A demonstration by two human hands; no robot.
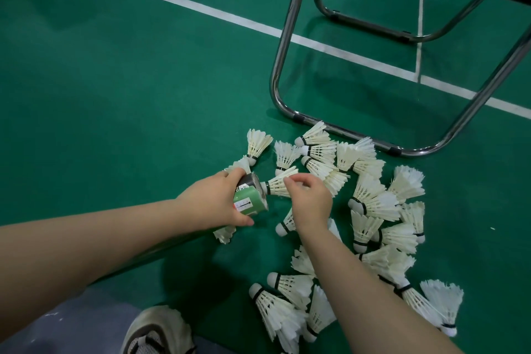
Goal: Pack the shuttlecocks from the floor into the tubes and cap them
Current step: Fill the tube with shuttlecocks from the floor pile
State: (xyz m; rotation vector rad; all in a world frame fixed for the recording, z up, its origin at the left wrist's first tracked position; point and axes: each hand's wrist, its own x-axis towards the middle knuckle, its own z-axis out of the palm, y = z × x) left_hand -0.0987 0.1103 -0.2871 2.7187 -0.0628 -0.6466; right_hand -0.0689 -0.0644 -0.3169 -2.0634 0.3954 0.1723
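L hand (218, 198) wraps round the tube (250, 198) near its mouth; the rest of the tube is hidden behind hand & forearm. R hand (310, 201) pinches a shuttle (277, 185) by the feathers, cork end at the mouth; can't tell if it's inside. Pile (370, 201) lies on the floor (115, 95) beside the chair frame (280, 66), partly under R arm. Shoe (155, 330) is cut off at the bottom edge.
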